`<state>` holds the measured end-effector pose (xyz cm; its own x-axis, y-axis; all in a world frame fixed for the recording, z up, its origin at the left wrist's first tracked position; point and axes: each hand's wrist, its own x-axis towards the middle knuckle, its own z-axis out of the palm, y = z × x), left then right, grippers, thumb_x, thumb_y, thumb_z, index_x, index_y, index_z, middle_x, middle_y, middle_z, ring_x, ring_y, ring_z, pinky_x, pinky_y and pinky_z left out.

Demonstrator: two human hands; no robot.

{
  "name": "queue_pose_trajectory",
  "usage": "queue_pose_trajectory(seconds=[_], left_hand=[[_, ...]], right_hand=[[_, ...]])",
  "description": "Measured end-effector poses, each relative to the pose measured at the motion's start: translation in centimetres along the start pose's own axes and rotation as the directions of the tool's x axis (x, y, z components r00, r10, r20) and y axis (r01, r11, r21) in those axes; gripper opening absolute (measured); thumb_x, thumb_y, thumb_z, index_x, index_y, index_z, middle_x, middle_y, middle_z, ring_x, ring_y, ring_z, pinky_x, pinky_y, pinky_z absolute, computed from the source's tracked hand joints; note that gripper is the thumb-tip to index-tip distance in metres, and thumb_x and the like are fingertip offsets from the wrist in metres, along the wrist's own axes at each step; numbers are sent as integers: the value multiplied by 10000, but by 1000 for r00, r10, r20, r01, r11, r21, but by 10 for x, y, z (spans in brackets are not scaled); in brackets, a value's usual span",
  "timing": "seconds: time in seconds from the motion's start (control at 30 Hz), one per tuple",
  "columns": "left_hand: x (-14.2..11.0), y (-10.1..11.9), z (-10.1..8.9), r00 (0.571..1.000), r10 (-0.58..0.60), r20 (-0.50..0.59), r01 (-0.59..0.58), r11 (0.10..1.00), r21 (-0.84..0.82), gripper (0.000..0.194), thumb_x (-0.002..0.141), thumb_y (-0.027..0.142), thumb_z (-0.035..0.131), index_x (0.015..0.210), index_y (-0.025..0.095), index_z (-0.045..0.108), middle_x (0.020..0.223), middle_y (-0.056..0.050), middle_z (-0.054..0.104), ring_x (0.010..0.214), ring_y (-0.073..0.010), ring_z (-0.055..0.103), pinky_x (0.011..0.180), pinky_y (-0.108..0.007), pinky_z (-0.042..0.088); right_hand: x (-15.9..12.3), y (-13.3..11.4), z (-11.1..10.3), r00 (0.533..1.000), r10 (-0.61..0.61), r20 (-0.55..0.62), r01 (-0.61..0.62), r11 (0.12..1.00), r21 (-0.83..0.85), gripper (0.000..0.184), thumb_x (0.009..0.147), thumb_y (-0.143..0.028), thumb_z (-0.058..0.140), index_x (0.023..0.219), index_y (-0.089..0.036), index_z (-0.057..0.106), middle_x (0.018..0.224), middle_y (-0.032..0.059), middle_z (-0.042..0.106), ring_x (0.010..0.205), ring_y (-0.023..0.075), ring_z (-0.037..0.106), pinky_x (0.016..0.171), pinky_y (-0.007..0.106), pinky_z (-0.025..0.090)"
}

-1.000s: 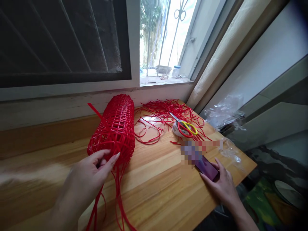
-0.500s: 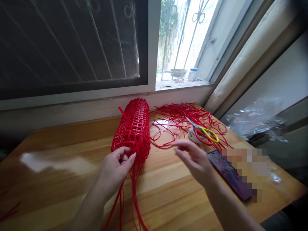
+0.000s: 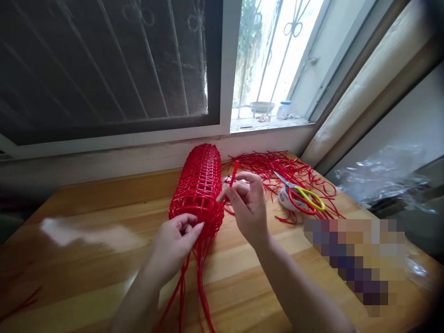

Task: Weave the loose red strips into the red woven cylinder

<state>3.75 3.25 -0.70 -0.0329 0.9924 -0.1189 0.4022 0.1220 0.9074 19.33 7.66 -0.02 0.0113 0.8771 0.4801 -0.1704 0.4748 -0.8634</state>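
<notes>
Right hand (image 3: 251,206) pinches a red strip (image 3: 234,172) at the right side of the red woven tube (image 3: 200,178), left hand (image 3: 176,237) grips its near end on the counter (image 3: 118,201), so imo brace it there and work the strip gently, no kinks.

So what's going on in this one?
A person is handling a red woven tube lying on a wooden table. The left hand pinches its near end, where long strands trail toward the viewer. The right hand, beside the tube, holds a red strip upright. To the right, scissors rest on a white, rounded object, near a pile of loose red strands.
</notes>
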Motion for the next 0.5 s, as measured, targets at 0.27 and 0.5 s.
queue_pose_trajectory(seconds=[0.27,0.5], left_hand=[[1,1,-2,999,-27,37,27,1000,-16,301,728,457,592,764,158,597,507,87,291,488,-84,271,485,-212,251],[3,1,0,999,-29,24,30,1000,-9,313,728,461,590,739,149,575,508,84,311,496,-83,277,483,-212,250]], right_hand=[[-20,-4,-19,783,525,333,-538,841,-63,286,777,-344,566,584,-181,434,407,-83,440,310,40,422,320,146,273],[-28,-3,-9,704,654,276,-663,745,-76,190,627,-209,521,477,-176,409,384,-83,428,292,35,415,290,125,291]])
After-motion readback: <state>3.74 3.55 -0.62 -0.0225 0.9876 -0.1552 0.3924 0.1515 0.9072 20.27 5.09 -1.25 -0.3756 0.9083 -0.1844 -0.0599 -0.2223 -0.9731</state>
